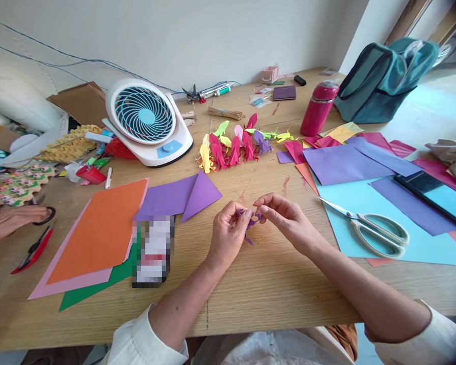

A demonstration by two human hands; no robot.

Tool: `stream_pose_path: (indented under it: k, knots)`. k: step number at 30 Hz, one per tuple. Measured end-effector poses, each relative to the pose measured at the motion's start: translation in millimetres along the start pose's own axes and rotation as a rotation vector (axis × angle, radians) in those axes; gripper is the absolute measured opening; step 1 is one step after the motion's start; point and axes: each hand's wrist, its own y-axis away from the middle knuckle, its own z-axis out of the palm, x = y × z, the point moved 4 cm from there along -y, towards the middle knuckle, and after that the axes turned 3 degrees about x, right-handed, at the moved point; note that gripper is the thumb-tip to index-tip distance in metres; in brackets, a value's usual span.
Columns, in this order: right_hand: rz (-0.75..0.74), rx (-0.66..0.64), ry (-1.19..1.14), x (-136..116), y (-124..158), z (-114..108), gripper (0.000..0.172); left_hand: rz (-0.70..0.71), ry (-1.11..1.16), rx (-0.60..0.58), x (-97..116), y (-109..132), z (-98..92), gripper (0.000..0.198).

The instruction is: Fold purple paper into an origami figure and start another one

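Note:
A small purple origami figure [248,236] with thin, narrow points sits between my hands above the table. My left hand [226,229] pinches it between thumb and forefinger. From the other side, the thumb and forefinger of my right hand [283,217] are closed on an edge of the same figure. Beyond my hands stands a cluster of finished-looking folded figures [234,151] in red, yellow, green, pink and purple. Purple paper [163,198], one part folded to a triangle, lies to the left. Scissors [380,234] rest on light blue paper [336,215] at right.
A white fan [148,117], red bottle [319,107] and teal bag [380,83] stand farther back. Orange paper [99,233] and a pixelated phone-like object [154,253] lie left. At far left, another person's hand [13,220] is near red-handled pliers [36,251].

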Motion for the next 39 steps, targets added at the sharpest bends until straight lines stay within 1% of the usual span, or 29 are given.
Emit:
stream_pose_path:
  k: [4, 6, 8, 10, 12, 14, 17, 19, 21, 24, 26, 27, 29, 31, 33, 35, 37, 39]
  knots:
    - [-0.001, -0.063, 0.04, 1, 2, 6, 0.031, -0.004, 0.047, 0.058, -5, 2, -2.3, 0.025]
    - [0.001, -0.103, 0.022, 6, 2, 11, 0.031, -0.024, 0.06, 0.091, -7, 2, -2.7, 0.025]
    - [-0.01, -0.105, 0.002, 13, 2, 15, 0.032, -0.055, 0.09, 0.123, -11, 2, -2.5, 0.026]
    - [-0.008, -0.066, 0.018, 21, 1, 17, 0.031, -0.099, 0.139, 0.139, -14, 1, -1.4, 0.026]
    - [0.005, -0.013, 0.052, 27, -1, 17, 0.028, -0.149, 0.18, 0.125, -17, 0, 0.4, 0.027]
    - [0.001, 0.023, 0.05, 30, -3, 15, 0.025, -0.182, 0.206, 0.085, -18, -1, 2.2, 0.031]
    - [-0.024, 0.047, 0.005, 32, -5, 12, 0.024, -0.189, 0.245, 0.024, -17, -1, 3.5, 0.04]
    - [-0.04, 0.066, 0.022, 31, -5, 11, 0.024, -0.174, 0.263, 0.003, -15, -2, 3.3, 0.041]
    - [-0.068, 0.091, 0.078, 27, -4, 9, 0.022, -0.16, 0.267, 0.005, -16, -2, 2.7, 0.037]
    - [-0.149, 0.16, 0.183, 19, -1, 7, 0.015, -0.131, 0.201, 0.068, -17, -3, -0.1, 0.031]
    - [-0.219, 0.247, 0.276, 12, 1, 4, 0.011, -0.088, 0.087, 0.131, -15, -2, -2.4, 0.028]
    - [-0.253, 0.288, 0.324, 9, 3, 3, 0.009, -0.063, 0.029, 0.142, -13, -2, -2.4, 0.027]
    - [-0.314, 0.34, 0.413, 6, 4, 1, 0.008, -0.009, -0.038, 0.102, -8, 0, 0.4, 0.022]
    - [-0.364, 0.355, 0.475, 4, 5, 1, 0.007, 0.034, -0.032, 0.026, -3, 1, 5.1, 0.022]
    - [-0.409, 0.341, 0.502, 4, 6, 3, 0.006, 0.039, 0.016, -0.025, -2, 2, 8.5, 0.023]
    - [-0.441, 0.286, 0.503, 2, 6, 6, 0.006, 0.005, 0.091, -0.042, -6, 1, 10.0, 0.024]
    - [-0.454, 0.211, 0.492, 0, 7, 10, 0.008, -0.038, 0.176, -0.02, -13, -1, 9.2, 0.024]
    - [-0.457, 0.158, 0.476, -2, 9, 13, 0.01, -0.079, 0.238, 0.037, -19, -4, 6.4, 0.021]
